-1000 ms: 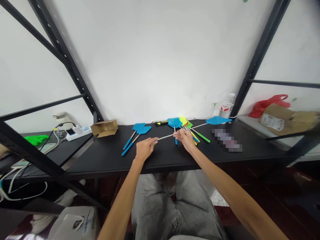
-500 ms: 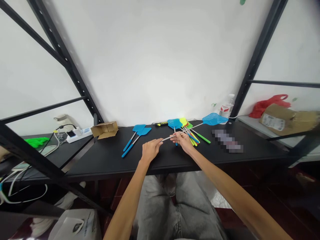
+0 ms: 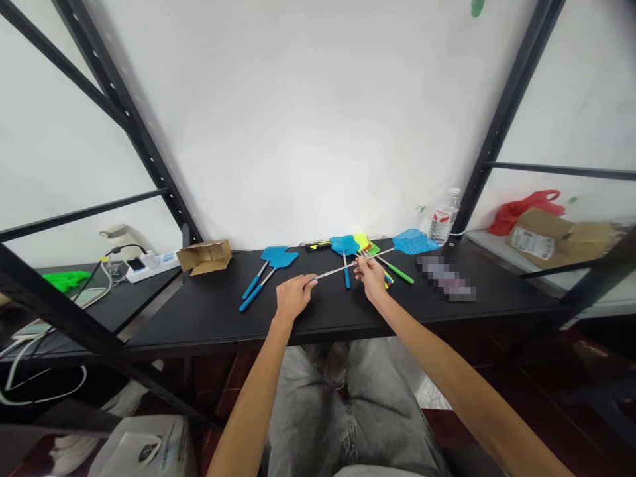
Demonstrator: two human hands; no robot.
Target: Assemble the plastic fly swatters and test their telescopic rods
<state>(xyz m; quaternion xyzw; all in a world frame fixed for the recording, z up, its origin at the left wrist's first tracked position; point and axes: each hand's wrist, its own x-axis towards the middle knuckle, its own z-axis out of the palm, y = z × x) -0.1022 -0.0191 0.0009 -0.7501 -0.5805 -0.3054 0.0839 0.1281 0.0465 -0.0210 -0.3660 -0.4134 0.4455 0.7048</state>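
A fly swatter with a blue mesh head (image 3: 415, 242) and a thin metal rod spans both my hands above the black table. My left hand (image 3: 294, 295) is closed round its handle end, mostly covering it. Further up the rod, my right hand (image 3: 370, 274) pinches the metal between thumb and fingers. Behind the right hand lie several swatters in yellow, red and green, with a green handle (image 3: 400, 274) sticking out. Another blue swatter (image 3: 346, 277) lies just left of that hand. Two blue swatters (image 3: 271, 270) rest side by side, left of my left hand.
An open cardboard box (image 3: 205, 257) and a white power strip (image 3: 156, 264) are at the left. A plastic bottle (image 3: 444, 218) stands at the back right, near a pixelated item (image 3: 446, 278). Black metal posts (image 3: 497, 139) frame the table (image 3: 199, 318). A black-and-yellow item (image 3: 318, 246) lies by the wall.
My right hand has slid a little along the rod, away from my left hand. The swatter's blue head has shifted slightly left and down in view, and the camera has moved a little.
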